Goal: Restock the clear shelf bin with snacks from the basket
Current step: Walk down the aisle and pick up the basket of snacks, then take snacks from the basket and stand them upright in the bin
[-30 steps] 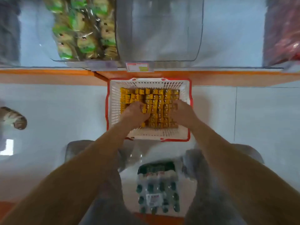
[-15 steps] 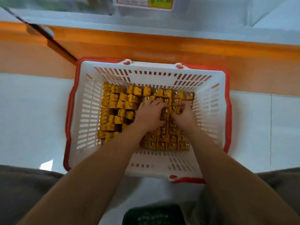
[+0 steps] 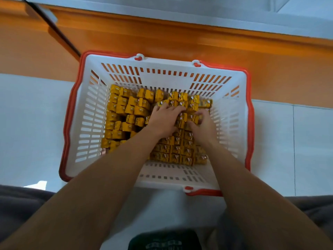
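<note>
A white slatted basket with a red rim sits on the pale floor, filled with several small yellow snack packs. Both my hands are down inside it, side by side on the back right rows. My left hand lies spread over the packs, fingertips reaching toward the far wall. My right hand has its fingers curled around a few packs next to the left hand. The clear shelf bin is out of view.
An orange shelf base runs across just behind the basket, with a grey shelf edge above it. My knees in dark grey trousers flank the bottom corners. A dark green pack lies on the floor below the basket.
The view has dropped from the shelf bins to the basket and come closer. Both hands have slid from the basket's middle toward the far rows of packs, staying together.
</note>
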A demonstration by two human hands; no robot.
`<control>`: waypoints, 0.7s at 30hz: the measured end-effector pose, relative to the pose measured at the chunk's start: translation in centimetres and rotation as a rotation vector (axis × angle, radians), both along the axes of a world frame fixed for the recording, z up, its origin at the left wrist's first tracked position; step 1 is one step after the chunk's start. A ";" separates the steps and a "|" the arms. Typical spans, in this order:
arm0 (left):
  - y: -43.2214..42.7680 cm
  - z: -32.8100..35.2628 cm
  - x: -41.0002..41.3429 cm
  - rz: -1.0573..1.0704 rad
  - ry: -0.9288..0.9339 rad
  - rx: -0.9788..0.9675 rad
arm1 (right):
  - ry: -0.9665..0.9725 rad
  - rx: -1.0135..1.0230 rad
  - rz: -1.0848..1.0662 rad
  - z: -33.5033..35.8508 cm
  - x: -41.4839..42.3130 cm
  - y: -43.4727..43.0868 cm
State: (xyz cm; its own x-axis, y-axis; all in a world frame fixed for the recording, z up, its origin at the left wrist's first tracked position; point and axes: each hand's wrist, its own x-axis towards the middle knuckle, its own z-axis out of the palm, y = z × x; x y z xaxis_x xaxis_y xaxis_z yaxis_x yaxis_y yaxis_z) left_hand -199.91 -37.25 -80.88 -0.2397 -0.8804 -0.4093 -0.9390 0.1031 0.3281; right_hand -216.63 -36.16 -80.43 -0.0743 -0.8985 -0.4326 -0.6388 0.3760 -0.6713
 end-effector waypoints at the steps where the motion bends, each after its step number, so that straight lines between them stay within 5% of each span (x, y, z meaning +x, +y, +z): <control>1: -0.2 0.1 0.0 -0.009 -0.005 -0.003 | 0.001 -0.001 -0.021 0.3 0.0 0.0; 6: -0.6 2.4 -0.2 0.117 0.120 -0.068 | -0.045 -0.027 -0.049 3.2 0.0 -1.2; 14: -2.1 13.5 2.6 0.489 0.721 -0.063 | -0.291 0.014 0.152 16.0 0.6 -5.2; 21: -1.8 24.5 5.1 0.515 1.005 0.073 | -0.307 0.048 0.346 29.5 1.3 -5.2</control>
